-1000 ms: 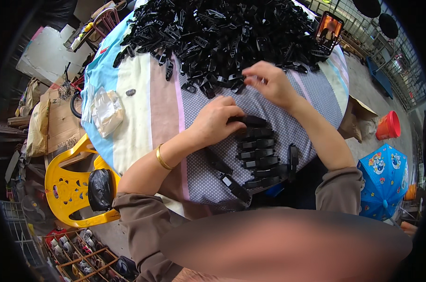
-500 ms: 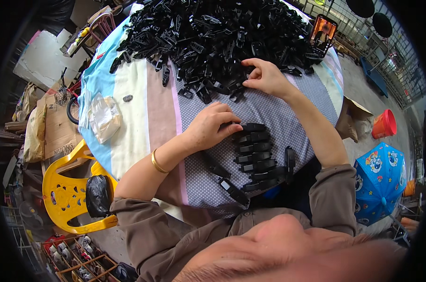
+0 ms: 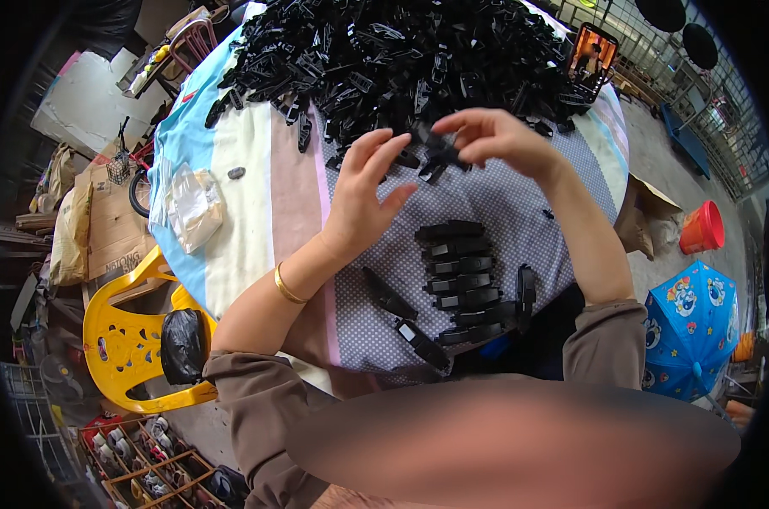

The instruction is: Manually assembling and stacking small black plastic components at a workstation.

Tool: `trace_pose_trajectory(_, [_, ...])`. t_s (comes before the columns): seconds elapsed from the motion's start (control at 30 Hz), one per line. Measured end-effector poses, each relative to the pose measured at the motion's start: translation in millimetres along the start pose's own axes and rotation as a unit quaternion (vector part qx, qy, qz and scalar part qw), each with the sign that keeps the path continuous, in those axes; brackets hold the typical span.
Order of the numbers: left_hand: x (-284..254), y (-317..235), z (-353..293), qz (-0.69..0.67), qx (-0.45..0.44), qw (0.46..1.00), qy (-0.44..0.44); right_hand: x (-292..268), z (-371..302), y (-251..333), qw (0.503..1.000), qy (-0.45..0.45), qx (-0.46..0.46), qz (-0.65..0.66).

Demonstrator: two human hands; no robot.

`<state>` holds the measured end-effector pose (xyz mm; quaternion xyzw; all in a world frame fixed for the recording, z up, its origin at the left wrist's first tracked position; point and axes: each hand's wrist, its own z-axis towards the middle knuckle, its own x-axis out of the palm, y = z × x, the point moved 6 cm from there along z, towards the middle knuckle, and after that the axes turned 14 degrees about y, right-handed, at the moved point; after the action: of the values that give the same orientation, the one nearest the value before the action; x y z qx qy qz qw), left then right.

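Observation:
My left hand (image 3: 365, 193) is raised over the cloth with its fingers apart and nothing visible in them. To its right, my right hand (image 3: 507, 144) is bent at the near edge of a heap of black plastic parts (image 3: 376, 59). Between its thumb and forefinger is a blurred black plastic part (image 3: 438, 146), seemingly pinched there. Closer to me lies a stacked row of black plastic pieces (image 3: 461, 282), side by side. Left of the row rest two loose black pieces, one long (image 3: 389, 294) and one tilted (image 3: 421, 343); another piece (image 3: 525, 293) stands on the right.
A patterned cloth (image 3: 295, 195) covers the round table. A phone (image 3: 591, 59) leans upright at the far right, and a clear plastic bag (image 3: 191, 210) lies at the left. Around the table are a yellow chair (image 3: 117, 339), a red bucket (image 3: 702, 227) and a blue umbrella (image 3: 690, 322).
My left hand has left the top of the row, moved up toward the heap and opened. My right hand has shifted slightly right, with a black part now at its fingertips.

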<state>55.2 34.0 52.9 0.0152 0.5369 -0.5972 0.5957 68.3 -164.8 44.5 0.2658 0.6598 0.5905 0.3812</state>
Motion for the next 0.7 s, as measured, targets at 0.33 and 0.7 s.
trace_pose_trajectory(0.33, [21.3,-2.9,-7.2,0.130,0.039,0.981,0.136,16.6,1.4,5.9,0.862,-0.125,-0.133,-0.474])
trace_pose_trajectory(0.7, [25.8,0.2,-7.8,0.132,0.008,0.980,0.147,32.2,7.3,-1.6,0.774,-0.114,-0.088,-0.617])
